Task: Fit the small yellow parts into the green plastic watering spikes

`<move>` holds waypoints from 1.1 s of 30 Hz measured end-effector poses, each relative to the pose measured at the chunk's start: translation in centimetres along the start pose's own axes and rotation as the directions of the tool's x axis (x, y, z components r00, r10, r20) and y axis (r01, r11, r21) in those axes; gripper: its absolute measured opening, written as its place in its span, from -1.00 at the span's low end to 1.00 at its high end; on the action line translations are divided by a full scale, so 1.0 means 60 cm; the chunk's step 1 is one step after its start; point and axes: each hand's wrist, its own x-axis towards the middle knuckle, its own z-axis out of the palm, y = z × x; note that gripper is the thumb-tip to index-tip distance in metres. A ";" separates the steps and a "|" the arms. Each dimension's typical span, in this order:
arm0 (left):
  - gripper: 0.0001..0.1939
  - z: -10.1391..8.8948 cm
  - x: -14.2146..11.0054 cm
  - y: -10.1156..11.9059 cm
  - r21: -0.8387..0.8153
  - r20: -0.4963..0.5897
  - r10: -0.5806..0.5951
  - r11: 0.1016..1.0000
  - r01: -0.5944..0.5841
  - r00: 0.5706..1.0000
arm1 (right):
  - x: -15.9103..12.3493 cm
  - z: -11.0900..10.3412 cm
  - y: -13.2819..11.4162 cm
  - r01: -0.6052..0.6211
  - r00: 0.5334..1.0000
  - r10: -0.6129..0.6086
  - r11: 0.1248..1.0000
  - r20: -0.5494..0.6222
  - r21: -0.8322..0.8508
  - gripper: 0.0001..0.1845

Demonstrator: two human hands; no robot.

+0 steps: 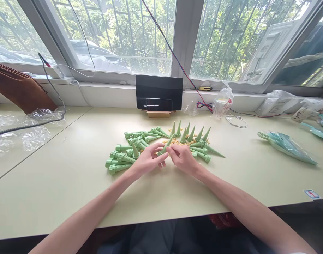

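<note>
My left hand (148,159) is closed round a green plastic plant-watering spike (167,144), its pointed tip tilted up and to the right. Close against it, my right hand (184,160) has thumb and fingers pinched together beside the spike; whatever is between them is hidden. Several more green spikes (121,157) lie in a pile to the left, one standing upright among them. Behind my right hand, other spikes (191,134) stand point-up, with a few lying down. Small yellow parts (181,141) are scattered between the two groups.
A dark tablet (159,88) leans at the back, a phone (159,104) before it on a cardboard stand (158,114). On the right lie a bagged green bundle (289,146) and a coiled white cable (235,121). Clear plastic wrap (34,132) and a black cable (31,124) are at left.
</note>
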 end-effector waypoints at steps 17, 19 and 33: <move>-0.66 -0.001 0.003 -0.002 0.133 0.022 0.064 0.989 -0.066 0.998 | -0.001 0.000 -0.002 0.019 0.998 -0.020 1.000 0.063 0.007 -0.58; -0.65 0.000 0.003 -0.003 0.148 0.019 0.082 0.985 -0.084 0.996 | 0.000 0.000 -0.002 0.017 0.997 -0.018 1.000 0.071 0.012 -0.58; -0.67 0.006 -0.001 -0.004 0.263 -0.025 0.150 0.955 -0.138 0.988 | -0.001 -0.001 -0.004 0.017 0.995 -0.017 1.000 0.094 0.004 -0.58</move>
